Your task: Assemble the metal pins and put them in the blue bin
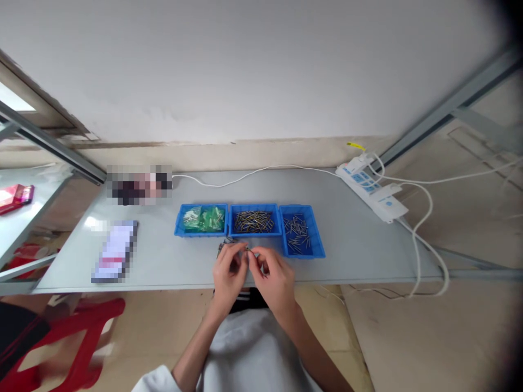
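Observation:
Both my hands meet over the near edge of a grey table (351,245). My left hand (229,270) is closed, its fingertips pinching a small thin metal part I cannot name. My right hand (273,274) is closed too, pinching at the same small part from the right. Just beyond my fingers lies a little pile of dark metal pieces (226,243). Behind it stand three blue trays: the left tray (178,226) holds green and clear parts, the middle tray (232,222) holds brass-coloured pins, and the right tray (316,239) holds grey metal pins.
A white power strip (373,190) with white cables lies at the table's far right. A blurred flat item (115,251) lies at the near left, another blurred object (139,185) at the far left. A red plastic stool (77,337) stands on the floor at left.

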`<state>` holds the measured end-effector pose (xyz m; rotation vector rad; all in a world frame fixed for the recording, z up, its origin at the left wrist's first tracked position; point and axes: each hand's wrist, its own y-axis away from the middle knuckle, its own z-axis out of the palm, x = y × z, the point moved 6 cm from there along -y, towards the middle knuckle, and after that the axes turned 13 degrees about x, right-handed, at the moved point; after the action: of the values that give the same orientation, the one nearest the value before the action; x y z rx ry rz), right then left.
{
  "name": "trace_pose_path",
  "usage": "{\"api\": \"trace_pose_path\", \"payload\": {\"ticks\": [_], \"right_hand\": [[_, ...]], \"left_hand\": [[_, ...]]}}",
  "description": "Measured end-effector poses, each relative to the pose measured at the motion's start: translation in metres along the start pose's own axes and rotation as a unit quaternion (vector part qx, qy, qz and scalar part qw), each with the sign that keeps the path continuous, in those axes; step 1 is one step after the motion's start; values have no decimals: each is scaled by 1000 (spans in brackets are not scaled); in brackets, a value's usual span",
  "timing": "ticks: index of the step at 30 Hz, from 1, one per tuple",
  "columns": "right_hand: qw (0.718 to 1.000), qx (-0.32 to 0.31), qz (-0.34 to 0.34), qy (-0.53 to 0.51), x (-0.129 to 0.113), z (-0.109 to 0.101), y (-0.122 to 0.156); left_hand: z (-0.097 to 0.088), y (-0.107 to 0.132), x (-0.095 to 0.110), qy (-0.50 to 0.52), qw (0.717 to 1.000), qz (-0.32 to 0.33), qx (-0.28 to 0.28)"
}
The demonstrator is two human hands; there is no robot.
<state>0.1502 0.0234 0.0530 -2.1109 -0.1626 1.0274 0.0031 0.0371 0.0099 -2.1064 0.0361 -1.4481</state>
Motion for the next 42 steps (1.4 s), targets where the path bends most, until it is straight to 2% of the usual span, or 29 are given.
{"api": "trace_pose_path", "payload": {"ticks": [2,7,10,14,18,25,35,39,42], "right_hand": [[1000,3,-7,-16,-1,-1,-2],[999,15,-5,-46,3,2,3],[997,-11,40,-69,12,8,11],[989,-60,104,-83,26,17,23],[985,-73,127,-95,32,21,25],[985,-52,134,-99,33,20,21],[988,-14,104,-114,28,15,18],[988,8,101,-116,23,6,13],[992,33,94,-81,22,-1,-1]], "left_hand": [[3,-1,3,9,999,23,-26],[7,-2,5,14,997,26,-68],[6,-3,4,9,998,28,-62],[6,-4,-3,3,999,-4,-49],[6,-4,-7,1,999,-25,-47],[7,-5,-5,4,999,-7,-45],[8,-6,1,18,998,10,-55],[7,-6,6,21,998,-14,-57],[2,-7,6,17,998,-41,-34]]}}
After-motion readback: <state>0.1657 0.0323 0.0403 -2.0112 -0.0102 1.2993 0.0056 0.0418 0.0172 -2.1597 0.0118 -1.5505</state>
